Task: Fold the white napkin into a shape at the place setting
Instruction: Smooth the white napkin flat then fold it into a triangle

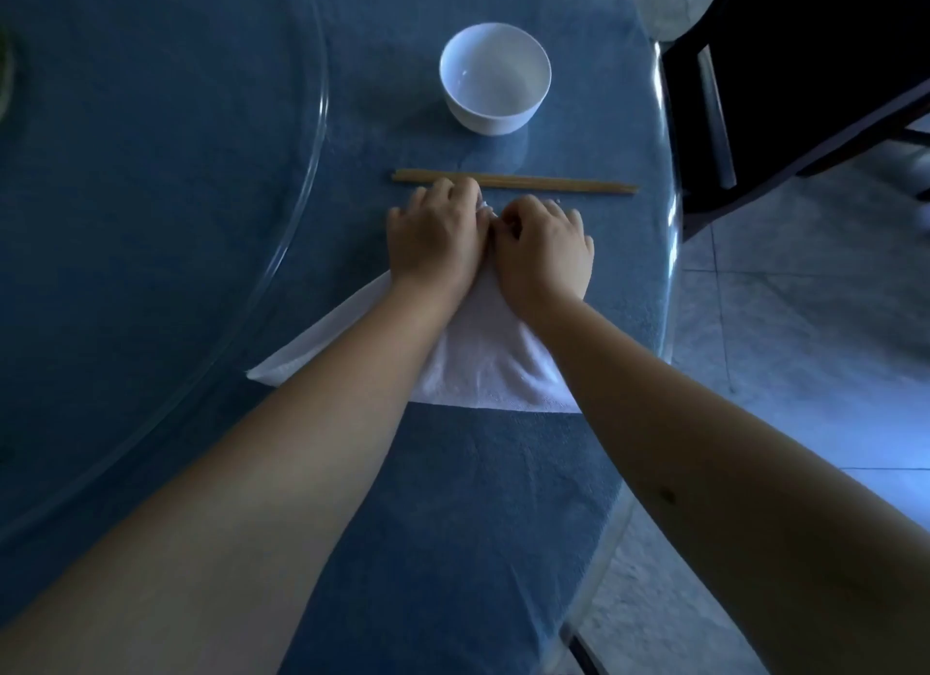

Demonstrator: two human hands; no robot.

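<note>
The white napkin (483, 367) lies on the blue tablecloth as a triangle, its wide edge toward me and its tip pointing away. My left hand (435, 239) and my right hand (546, 249) sit side by side on the tip, fingers curled and pinching the cloth there. A small bunch of napkin shows between the two hands. My forearms hide part of the napkin's left and right sides.
A pair of wooden chopsticks (553, 185) lies crosswise just beyond my hands. A white bowl (495, 77) stands farther back. A glass turntable rim (314, 135) curves at the left. The table edge (667, 221) and a dark chair (785, 80) are at the right.
</note>
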